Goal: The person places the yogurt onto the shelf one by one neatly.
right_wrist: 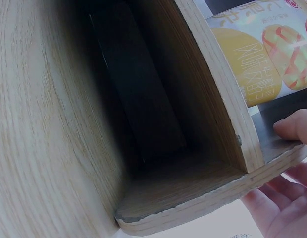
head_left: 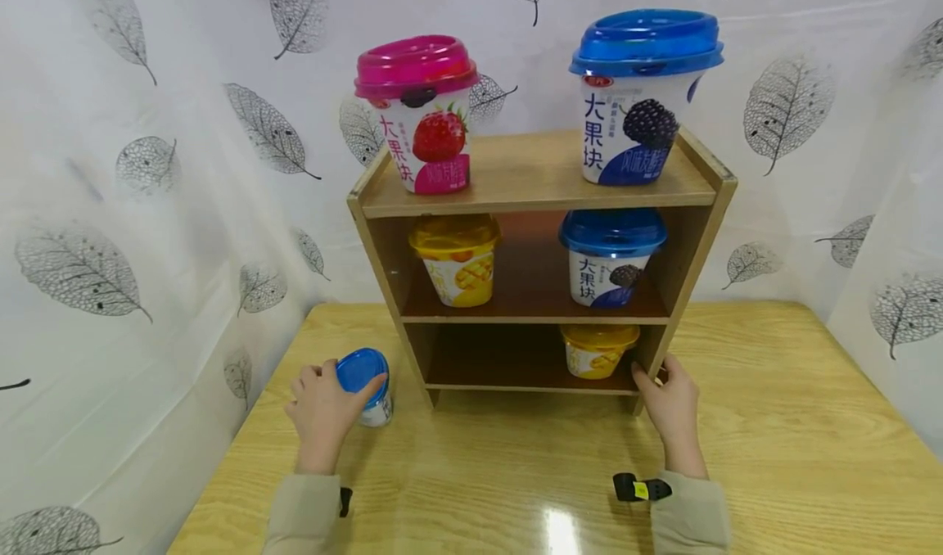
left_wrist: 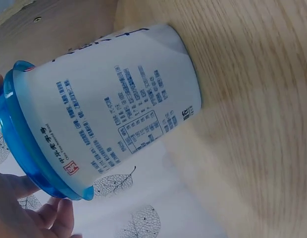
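Observation:
In the head view my left hand (head_left: pixel 324 408) grips a blue-lidded yogurt cup (head_left: pixel 378 412) standing on the table, left of a small wooden shelf (head_left: pixel 534 320). Its printed white wall (left_wrist: pixel 119 104) fills the left wrist view, with thumb and fingers (left_wrist: pixel 57 215) at the lid's rim. At the shelf's lower right, my right hand (head_left: pixel 669 395) holds the side panel, thumb on the inner face and fingers outside. Just beside that thumb, on the bottom board, sits a yellow-lidded mango cup (head_left: pixel 595 363).
The shelf's middle board bears another yellow-lidded cup (head_left: pixel 462 272) and a blue-lidded blackberry cup (head_left: pixel 607 272). On top stand a pink-lidded strawberry cup (head_left: pixel 430 142) and a larger-looking blue-lidded cup (head_left: pixel 633 125). A leaf-patterned curtain (head_left: pixel 184 252) hangs behind the wooden table (head_left: pixel 501 473).

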`<state>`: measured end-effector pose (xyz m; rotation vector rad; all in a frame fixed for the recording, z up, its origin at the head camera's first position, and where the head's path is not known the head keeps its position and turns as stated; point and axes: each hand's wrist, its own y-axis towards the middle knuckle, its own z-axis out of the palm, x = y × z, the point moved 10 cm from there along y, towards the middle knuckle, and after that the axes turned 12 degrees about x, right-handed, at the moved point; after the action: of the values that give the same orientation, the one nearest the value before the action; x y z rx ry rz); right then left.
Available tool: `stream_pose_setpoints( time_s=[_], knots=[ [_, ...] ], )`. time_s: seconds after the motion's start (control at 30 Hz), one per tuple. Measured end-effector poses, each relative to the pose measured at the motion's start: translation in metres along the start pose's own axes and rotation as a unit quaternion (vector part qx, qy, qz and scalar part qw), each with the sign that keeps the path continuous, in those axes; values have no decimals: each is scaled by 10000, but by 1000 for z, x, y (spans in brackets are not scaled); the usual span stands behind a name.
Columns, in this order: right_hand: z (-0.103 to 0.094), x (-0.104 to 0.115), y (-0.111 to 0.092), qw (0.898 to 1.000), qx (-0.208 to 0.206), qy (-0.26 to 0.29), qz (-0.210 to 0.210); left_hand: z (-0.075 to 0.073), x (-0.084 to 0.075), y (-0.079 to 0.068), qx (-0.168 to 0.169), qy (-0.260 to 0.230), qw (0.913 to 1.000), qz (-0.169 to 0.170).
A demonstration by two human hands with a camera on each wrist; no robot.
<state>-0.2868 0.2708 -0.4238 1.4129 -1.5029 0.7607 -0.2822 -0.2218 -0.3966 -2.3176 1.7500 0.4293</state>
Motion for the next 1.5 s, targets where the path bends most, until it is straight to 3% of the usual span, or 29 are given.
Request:
stream_pose_setpoints(
  time_s=[0.23,0.43,0.77,0.9,1.07,1.13,1.27,1.43,1.5],
  knots=[
    [1,0,0,10000,5,-8,9,3,5,-3,68,-879,9959,198],
    [1,-1,0,10000,18,4,31,3,11,-8,75,-1834,9809,645],
    [0,2,2,10000,28,39,2,6,21,-12,-92,-2312,9668,1086],
    [0,1,2,10000,39,10,1,7,26,-13,-153,-2611,9609,908],
    [0,-1,1,10000,31,4,17,11,36,-16,-247,-3127,9490,317],
    [1,-1,1,10000,34,6,27,15,39,-16,-300,-3140,9488,191],
    [1,-2,1,10000,53,11,42,31,54,-7,-362,-3083,9505,148],
    [0,-1,1,10000,33,2,2,65,85,18,-352,-3064,9511,159],
    [0,0,1,10000,24,2,-14,69,87,20,-317,-3092,9503,182]
  ],
)
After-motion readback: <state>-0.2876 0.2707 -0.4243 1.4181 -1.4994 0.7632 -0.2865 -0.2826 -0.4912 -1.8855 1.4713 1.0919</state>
